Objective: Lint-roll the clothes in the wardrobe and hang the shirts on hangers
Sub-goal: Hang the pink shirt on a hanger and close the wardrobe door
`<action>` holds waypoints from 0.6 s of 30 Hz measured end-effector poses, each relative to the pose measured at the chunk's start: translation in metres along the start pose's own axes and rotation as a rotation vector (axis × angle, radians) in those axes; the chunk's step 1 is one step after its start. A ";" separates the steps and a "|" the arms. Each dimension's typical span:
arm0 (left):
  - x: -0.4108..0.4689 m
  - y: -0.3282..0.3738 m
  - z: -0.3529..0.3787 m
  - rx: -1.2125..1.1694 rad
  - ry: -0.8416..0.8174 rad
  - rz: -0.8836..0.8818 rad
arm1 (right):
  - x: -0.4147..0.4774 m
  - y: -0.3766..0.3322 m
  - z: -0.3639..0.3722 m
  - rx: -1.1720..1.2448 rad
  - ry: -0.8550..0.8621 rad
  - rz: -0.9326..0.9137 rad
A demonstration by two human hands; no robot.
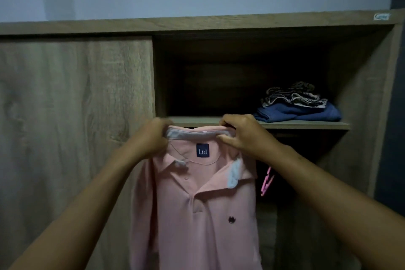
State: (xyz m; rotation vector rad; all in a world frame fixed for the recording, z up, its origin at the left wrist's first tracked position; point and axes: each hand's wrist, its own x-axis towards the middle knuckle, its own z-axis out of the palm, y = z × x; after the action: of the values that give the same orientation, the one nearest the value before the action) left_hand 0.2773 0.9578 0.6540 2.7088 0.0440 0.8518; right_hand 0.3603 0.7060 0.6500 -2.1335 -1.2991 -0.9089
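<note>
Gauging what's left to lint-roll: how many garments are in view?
3: the pink polo shirt, collar gripped by the left hand and right hand; a folded blue garment on the shelf; a patterned garment atop it, possibly several pieces.

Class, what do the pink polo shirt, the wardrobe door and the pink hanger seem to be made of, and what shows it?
Pink polo shirt: probably knitted cotton, matte; it drapes softly. Wardrobe door: likely wood-grain laminate, matte; flat streaked grain. Pink hanger: seemingly plastic; thin, evenly coloured bars.

navy square neck label reading "Ltd" inside pink polo shirt collar, small sticker on wooden wardrobe top edge unreadable
</note>
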 end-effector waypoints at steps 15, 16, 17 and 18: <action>-0.047 0.035 0.115 -0.540 -0.005 -0.117 | -0.078 0.020 -0.002 0.108 0.174 0.438; -0.043 0.040 0.117 -0.607 -0.031 -0.136 | -0.086 0.028 0.000 0.147 0.164 0.478; -0.038 0.045 0.119 -0.676 -0.055 -0.145 | -0.094 0.034 0.002 0.198 0.145 0.489; -0.034 0.049 0.121 -0.750 -0.077 -0.143 | -0.102 0.040 0.006 0.253 0.116 0.481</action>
State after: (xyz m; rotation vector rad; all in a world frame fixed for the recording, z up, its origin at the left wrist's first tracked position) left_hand 0.3144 0.8736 0.5557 2.0013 -0.0820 0.5655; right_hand 0.3639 0.6335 0.5681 -2.0256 -0.7454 -0.6173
